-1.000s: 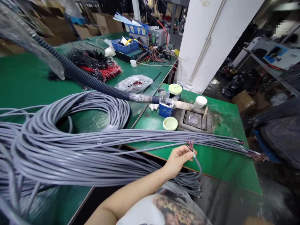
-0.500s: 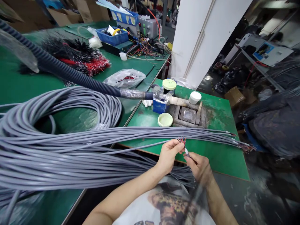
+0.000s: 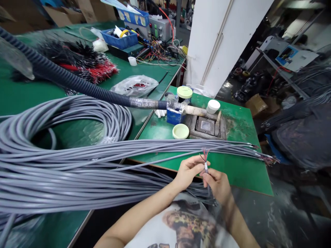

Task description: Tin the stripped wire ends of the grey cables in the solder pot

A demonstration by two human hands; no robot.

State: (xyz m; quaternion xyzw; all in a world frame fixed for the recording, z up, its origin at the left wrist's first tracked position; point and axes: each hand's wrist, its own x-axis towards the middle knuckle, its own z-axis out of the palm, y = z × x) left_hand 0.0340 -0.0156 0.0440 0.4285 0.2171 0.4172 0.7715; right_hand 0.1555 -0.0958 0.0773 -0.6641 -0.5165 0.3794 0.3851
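A grey cable (image 3: 209, 187) stands nearly upright in front of me, with a white band (image 3: 206, 166) below its stripped end. From that end fan thin red, dark and pale wires (image 3: 205, 153). My right hand (image 3: 218, 184) is closed round the grey jacket just under the band. My left hand (image 3: 189, 171) is at the wires' base with thumb and forefinger bent together; a few dark wires lean over its fingertips. What exactly sits between those fingertips is partly hidden. Behind both hands, a bundle of grey cables (image 3: 155, 146) lies across the green bench.
Large coils of grey cable (image 3: 117, 120) fill the left side. On the small green board (image 3: 240, 168) are a soldering pot (image 3: 206, 126), a pale green lid (image 3: 180, 131), a white cup (image 3: 213, 106) and a blue box (image 3: 174, 116). A ribbed hose (image 3: 103, 95) crosses above.
The held cable end has turned from tilted to nearly upright, and its wires now spread above my left fingers. My left fingers have slid lower on the wires. The whole view has shifted slightly.
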